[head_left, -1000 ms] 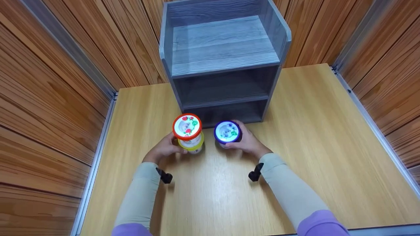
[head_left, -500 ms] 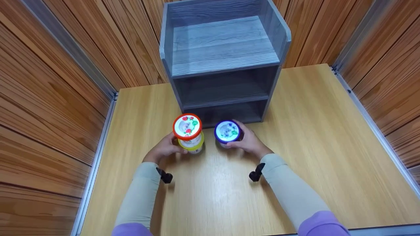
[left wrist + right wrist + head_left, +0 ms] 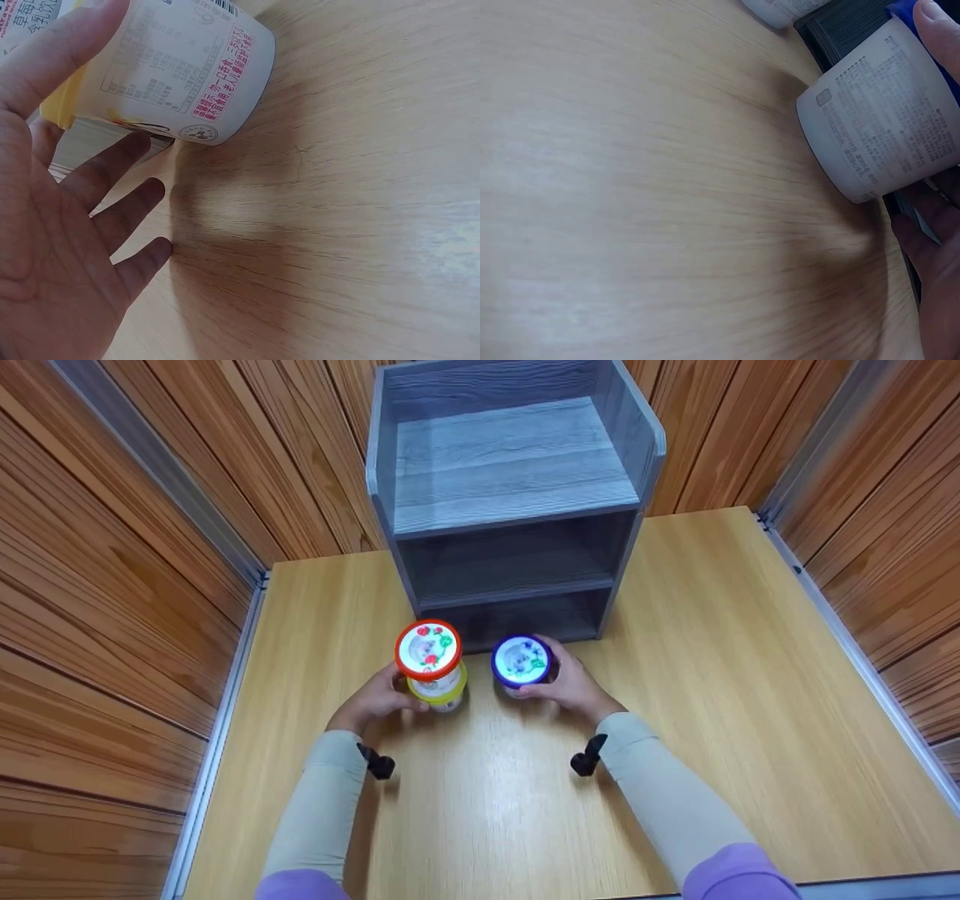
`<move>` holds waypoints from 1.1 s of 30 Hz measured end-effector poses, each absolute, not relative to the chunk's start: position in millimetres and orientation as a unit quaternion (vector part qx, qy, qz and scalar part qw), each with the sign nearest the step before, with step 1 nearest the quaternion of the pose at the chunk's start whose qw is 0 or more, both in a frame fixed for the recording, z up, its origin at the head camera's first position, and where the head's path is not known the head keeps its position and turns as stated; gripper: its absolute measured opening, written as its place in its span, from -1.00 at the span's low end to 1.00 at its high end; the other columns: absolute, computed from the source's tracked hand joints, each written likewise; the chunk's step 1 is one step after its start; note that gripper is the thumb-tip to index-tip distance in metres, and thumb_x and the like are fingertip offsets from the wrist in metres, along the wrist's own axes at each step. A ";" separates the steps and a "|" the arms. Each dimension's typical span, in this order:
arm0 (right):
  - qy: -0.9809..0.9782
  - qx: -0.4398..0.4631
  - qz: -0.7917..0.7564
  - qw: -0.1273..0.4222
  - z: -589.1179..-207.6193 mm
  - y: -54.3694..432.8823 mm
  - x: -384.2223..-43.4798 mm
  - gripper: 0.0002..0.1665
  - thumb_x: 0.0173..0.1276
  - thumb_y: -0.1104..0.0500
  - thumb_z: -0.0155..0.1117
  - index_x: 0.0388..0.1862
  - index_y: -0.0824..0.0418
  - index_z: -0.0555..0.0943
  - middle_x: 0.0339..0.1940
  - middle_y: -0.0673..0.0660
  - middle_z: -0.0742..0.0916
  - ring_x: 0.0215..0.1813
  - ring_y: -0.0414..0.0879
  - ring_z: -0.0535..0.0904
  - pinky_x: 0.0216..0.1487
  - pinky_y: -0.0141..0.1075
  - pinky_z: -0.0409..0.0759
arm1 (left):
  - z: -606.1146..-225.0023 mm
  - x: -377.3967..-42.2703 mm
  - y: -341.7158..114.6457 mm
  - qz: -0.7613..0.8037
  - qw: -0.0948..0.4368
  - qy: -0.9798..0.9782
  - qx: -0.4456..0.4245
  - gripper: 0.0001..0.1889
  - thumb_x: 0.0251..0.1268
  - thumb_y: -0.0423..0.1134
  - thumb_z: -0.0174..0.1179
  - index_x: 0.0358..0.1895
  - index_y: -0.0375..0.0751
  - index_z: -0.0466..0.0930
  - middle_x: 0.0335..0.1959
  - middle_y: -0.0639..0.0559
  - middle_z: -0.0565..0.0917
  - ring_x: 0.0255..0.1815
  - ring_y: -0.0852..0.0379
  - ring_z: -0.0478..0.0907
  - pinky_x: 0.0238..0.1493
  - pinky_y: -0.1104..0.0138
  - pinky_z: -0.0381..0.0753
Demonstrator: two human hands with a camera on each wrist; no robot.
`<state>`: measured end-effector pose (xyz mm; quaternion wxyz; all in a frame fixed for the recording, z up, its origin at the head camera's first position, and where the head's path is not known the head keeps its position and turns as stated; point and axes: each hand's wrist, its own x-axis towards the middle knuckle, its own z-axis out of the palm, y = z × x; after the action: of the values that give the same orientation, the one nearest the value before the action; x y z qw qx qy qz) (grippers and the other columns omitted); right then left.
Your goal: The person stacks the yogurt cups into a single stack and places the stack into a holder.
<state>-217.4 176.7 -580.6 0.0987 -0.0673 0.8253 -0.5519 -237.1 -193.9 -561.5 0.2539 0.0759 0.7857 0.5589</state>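
Observation:
In the head view, my left hand (image 3: 377,695) holds a small white tub with a yellow lid (image 3: 459,682), thumb and forefinger at its rim. The left wrist view shows the other fingers spread below that tub's printed side. A second tub, with a red-rimmed lid (image 3: 428,649), stands stacked on the yellow-lidded one. To the right, my right hand (image 3: 576,682) grips a tub with a blue-rimmed lid (image 3: 520,660), thumb on the near side, fingers partly hidden behind. Its white printed wall (image 3: 877,112) leans in the right wrist view, base close to the tabletop.
A grey wooden shelf unit (image 3: 517,521) stands right behind the tubs, with an open top tray and two lower compartments. Wood-panelled walls (image 3: 112,585) with metal edge strips enclose the pale wooden table (image 3: 480,810) at the sides and back.
The right hand and the blue-lidded tub have shifted very slightly to the right. The left hand and the stacked tubs have stayed where they were.

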 end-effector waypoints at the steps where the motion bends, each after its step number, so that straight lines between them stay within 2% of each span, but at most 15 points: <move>1: 0.825 -0.066 -0.552 0.100 -580.6 177.2 -217.3 0.30 -0.08 -0.21 0.70 0.58 -0.03 0.19 0.51 0.17 0.40 0.53 0.12 0.26 0.53 0.13 0.13 | -561.6 -237.1 -194.0 0.558 0.254 0.786 0.072 -0.10 -0.12 -0.26 0.63 0.40 0.17 0.40 0.40 0.12 0.41 0.47 -0.09 0.17 0.54 -0.19 -0.06; 10: 0.820 -0.087 -0.558 0.092 -580.2 178.7 -219.1 0.27 -0.06 -0.08 0.73 0.57 0.09 0.22 0.46 0.25 0.44 0.48 0.16 0.32 0.50 0.08 0.22 | -561.0 -237.2 -192.6 0.561 0.257 0.784 0.066 -0.10 -0.11 -0.33 0.60 0.41 0.12 0.40 0.38 0.08 0.44 0.44 -0.11 0.20 0.53 -0.16 -0.02; 16: 0.827 -0.088 -0.548 0.094 -573.8 178.3 -219.1 0.27 -0.05 -0.13 0.71 0.57 0.09 0.22 0.46 0.24 0.44 0.47 0.16 0.33 0.50 0.10 0.22 | -561.6 -237.1 -192.2 0.565 0.259 0.782 0.058 -0.09 -0.13 -0.30 0.62 0.40 0.19 0.41 0.39 0.12 0.43 0.46 -0.10 0.18 0.53 -0.19 -0.06; 23: 0.827 -0.102 -0.545 0.095 -565.0 178.8 -220.4 0.28 -0.05 -0.05 0.73 0.59 0.08 0.20 0.47 0.24 0.43 0.42 0.25 0.39 0.46 0.17 0.25 | -562.6 -236.9 -192.9 0.568 0.260 0.779 0.060 -0.09 -0.13 -0.28 0.62 0.40 0.18 0.41 0.40 0.12 0.42 0.47 -0.10 0.19 0.53 -0.20 -0.05; 33: 0.834 -0.106 -0.533 0.091 -548.7 178.8 -221.4 0.29 -0.07 -0.15 0.72 0.58 0.04 0.22 0.49 0.16 0.41 0.42 0.17 0.38 0.46 0.14 0.28 | -562.2 -236.7 -192.7 0.568 0.256 0.780 0.060 -0.07 -0.16 -0.28 0.63 0.39 0.24 0.41 0.39 0.16 0.43 0.46 -0.08 0.20 0.53 -0.19 -0.01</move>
<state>-221.4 178.8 -548.7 0.0911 -0.1058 0.8344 -0.5332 -236.7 -192.7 -562.2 0.2561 0.0595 0.7802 0.5675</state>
